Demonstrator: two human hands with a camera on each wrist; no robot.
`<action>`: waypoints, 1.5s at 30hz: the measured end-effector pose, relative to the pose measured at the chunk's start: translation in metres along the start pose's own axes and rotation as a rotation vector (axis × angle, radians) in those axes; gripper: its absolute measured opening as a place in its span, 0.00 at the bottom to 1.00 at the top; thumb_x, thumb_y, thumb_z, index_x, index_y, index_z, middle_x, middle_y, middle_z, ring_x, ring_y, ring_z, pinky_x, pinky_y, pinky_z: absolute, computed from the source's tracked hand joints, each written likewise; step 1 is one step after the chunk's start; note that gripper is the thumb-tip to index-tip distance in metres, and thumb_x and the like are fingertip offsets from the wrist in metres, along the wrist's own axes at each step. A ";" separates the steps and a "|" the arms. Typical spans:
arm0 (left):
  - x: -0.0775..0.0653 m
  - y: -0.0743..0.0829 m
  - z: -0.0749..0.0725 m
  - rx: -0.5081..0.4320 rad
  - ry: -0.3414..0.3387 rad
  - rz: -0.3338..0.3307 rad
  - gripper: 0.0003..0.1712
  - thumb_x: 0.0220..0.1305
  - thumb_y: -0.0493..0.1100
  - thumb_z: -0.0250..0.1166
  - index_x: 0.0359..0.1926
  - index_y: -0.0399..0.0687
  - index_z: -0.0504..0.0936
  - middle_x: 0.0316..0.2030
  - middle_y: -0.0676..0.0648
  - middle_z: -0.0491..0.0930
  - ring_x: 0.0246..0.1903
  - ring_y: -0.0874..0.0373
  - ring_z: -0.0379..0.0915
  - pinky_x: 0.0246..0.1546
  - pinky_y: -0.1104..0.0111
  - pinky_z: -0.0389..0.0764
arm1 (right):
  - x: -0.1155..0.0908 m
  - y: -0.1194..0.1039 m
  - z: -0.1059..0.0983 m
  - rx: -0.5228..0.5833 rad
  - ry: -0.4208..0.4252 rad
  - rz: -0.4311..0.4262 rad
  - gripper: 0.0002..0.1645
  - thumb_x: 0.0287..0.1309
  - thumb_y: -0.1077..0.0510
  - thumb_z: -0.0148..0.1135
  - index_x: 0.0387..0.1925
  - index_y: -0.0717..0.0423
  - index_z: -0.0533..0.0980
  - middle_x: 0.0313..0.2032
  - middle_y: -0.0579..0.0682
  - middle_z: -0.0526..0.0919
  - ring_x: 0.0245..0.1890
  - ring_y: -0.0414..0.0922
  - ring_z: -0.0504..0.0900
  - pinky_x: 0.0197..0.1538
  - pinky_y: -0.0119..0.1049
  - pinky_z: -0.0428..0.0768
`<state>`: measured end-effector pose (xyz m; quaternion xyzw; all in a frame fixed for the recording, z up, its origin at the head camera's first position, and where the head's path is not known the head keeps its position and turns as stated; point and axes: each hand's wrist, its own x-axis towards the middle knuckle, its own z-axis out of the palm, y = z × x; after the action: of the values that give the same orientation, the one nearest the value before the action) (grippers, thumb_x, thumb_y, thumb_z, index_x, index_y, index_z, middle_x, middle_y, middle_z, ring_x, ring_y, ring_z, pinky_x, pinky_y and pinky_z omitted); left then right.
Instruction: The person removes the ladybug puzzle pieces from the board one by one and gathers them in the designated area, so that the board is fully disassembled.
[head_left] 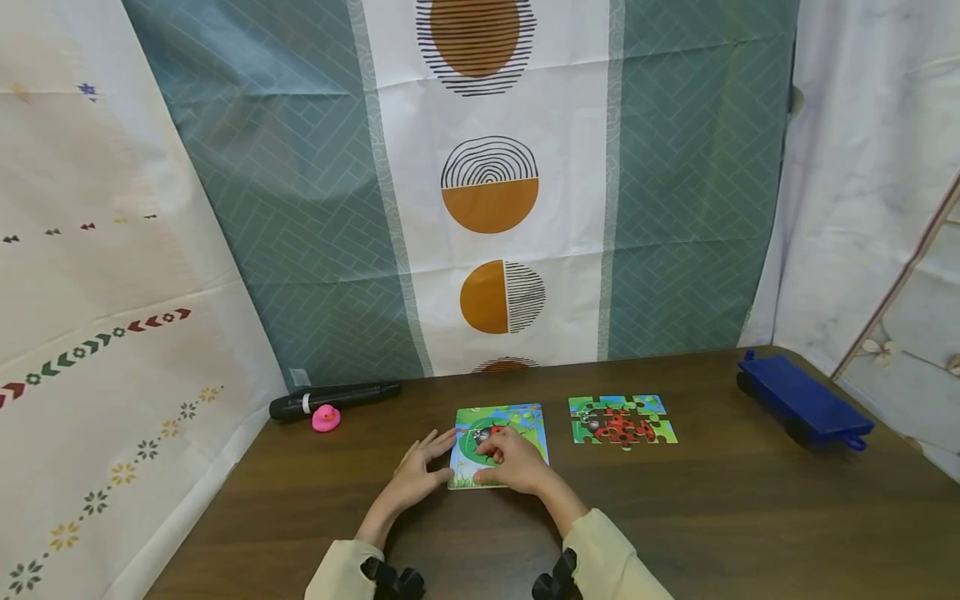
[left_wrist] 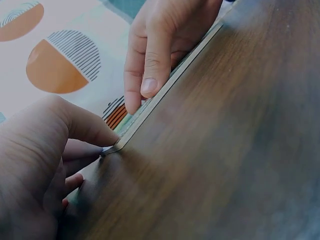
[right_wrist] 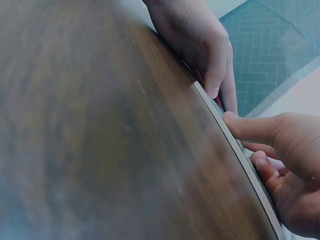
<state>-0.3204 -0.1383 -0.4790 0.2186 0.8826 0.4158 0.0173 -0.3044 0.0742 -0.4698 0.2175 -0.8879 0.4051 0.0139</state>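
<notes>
A jigsaw board (head_left: 534,425) with a ladybug picture on green lies flat on the brown table before me. At its left edge is my left hand (head_left: 412,477), fingers spread. The left wrist view shows its thumb tip on the board's near corner (left_wrist: 120,145). My right hand (head_left: 517,462) rests over the picture, fingers bent and thumb low at the near edge, with a gap between thumb and index finger. In the right wrist view the right thumb (right_wrist: 252,127) touches the board's edge. Beside the board lie interlocked ladybug jigsaw pieces (head_left: 619,427) with gaps among them.
A pink rubber duck (head_left: 326,418) sits before a black cylindrical object (head_left: 352,398) at the back left. A blue wheeled toy (head_left: 806,400) stands at the back right. Patterned cloth (head_left: 487,167) hangs behind the table (head_left: 735,517).
</notes>
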 end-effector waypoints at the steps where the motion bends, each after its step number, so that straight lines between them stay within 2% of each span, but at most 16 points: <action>1: 0.000 0.000 0.000 -0.003 -0.002 -0.001 0.35 0.56 0.36 0.62 0.68 0.40 0.69 0.71 0.43 0.64 0.75 0.37 0.44 0.74 0.38 0.35 | 0.000 -0.001 0.000 0.001 -0.006 0.012 0.21 0.51 0.54 0.74 0.46 0.60 0.81 0.37 0.50 0.73 0.32 0.39 0.68 0.36 0.31 0.70; 6: -0.001 -0.002 0.001 -0.004 -0.007 -0.004 0.35 0.58 0.36 0.62 0.68 0.40 0.69 0.72 0.43 0.64 0.76 0.37 0.43 0.74 0.38 0.35 | 0.002 -0.002 0.001 0.013 -0.024 0.042 0.21 0.51 0.56 0.73 0.46 0.60 0.79 0.39 0.51 0.73 0.34 0.41 0.68 0.37 0.33 0.71; 11: 0.000 -0.002 0.001 -0.015 -0.004 0.008 0.35 0.57 0.37 0.62 0.67 0.39 0.70 0.71 0.43 0.65 0.75 0.37 0.44 0.74 0.38 0.35 | 0.004 0.000 0.003 0.080 -0.003 0.056 0.21 0.50 0.60 0.74 0.45 0.59 0.76 0.40 0.51 0.75 0.34 0.42 0.68 0.38 0.33 0.70; 15: 0.000 -0.001 0.002 -0.026 0.008 0.011 0.35 0.55 0.36 0.62 0.66 0.37 0.71 0.70 0.42 0.66 0.75 0.36 0.45 0.74 0.37 0.35 | 0.002 0.002 0.005 0.148 0.029 0.069 0.18 0.52 0.60 0.72 0.45 0.57 0.77 0.38 0.50 0.78 0.34 0.41 0.70 0.38 0.32 0.72; 22: 0.000 0.000 0.013 -0.037 -0.008 0.021 0.35 0.56 0.36 0.63 0.67 0.38 0.70 0.71 0.42 0.65 0.75 0.36 0.44 0.73 0.36 0.35 | -0.008 0.009 0.005 0.255 0.126 0.089 0.10 0.57 0.60 0.67 0.41 0.58 0.79 0.34 0.51 0.81 0.32 0.41 0.73 0.36 0.31 0.74; 31: 0.000 -0.004 0.001 -0.026 0.009 0.011 0.34 0.57 0.36 0.62 0.67 0.39 0.70 0.71 0.43 0.65 0.75 0.37 0.44 0.74 0.38 0.35 | 0.000 0.003 0.010 0.385 0.170 0.074 0.09 0.59 0.61 0.66 0.41 0.60 0.80 0.35 0.54 0.82 0.30 0.38 0.74 0.35 0.29 0.75; 38: 0.000 -0.003 0.001 -0.014 0.016 0.013 0.35 0.56 0.36 0.63 0.67 0.38 0.71 0.70 0.42 0.66 0.75 0.36 0.45 0.74 0.38 0.36 | -0.002 0.002 0.007 0.502 0.219 0.039 0.12 0.59 0.62 0.65 0.43 0.64 0.80 0.36 0.61 0.84 0.31 0.39 0.78 0.35 0.28 0.77; 45: 0.000 -0.004 0.002 -0.010 0.016 0.009 0.34 0.56 0.36 0.64 0.66 0.37 0.70 0.70 0.42 0.66 0.75 0.37 0.45 0.74 0.39 0.37 | -0.003 0.009 -0.003 0.564 0.260 0.075 0.12 0.60 0.63 0.63 0.44 0.67 0.79 0.35 0.62 0.85 0.30 0.39 0.82 0.35 0.30 0.80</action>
<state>-0.3216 -0.1392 -0.4832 0.2191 0.8796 0.4221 0.0098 -0.3051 0.0824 -0.4748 0.1263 -0.7386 0.6602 0.0513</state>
